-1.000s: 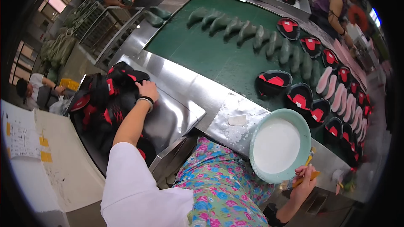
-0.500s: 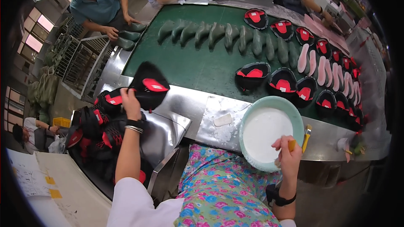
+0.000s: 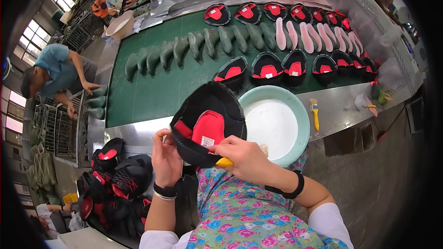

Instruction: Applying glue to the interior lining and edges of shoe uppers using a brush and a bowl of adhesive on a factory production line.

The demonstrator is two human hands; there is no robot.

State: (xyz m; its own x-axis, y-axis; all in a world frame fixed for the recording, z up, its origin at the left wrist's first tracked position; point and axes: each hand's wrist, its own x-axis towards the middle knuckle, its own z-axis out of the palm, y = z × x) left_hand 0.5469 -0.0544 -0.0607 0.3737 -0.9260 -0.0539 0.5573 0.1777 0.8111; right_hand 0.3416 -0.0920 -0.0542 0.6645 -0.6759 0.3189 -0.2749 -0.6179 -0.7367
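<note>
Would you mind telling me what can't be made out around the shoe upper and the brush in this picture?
Head view only:
- Brush: just a yellow stub shows; the right hand covers the rest, and the bristles are hidden.
- Shoe upper: its near underside is hidden behind both hands; the left hand covers its left rim.
- Bowl: its near-left rim is hidden behind the upper.

bright, even indoor light, sharp centre
daylight from windows (image 3: 27, 46) upper left; glare on steel bench (image 3: 341, 106); fisheye bends edges, black vignette.
</note>
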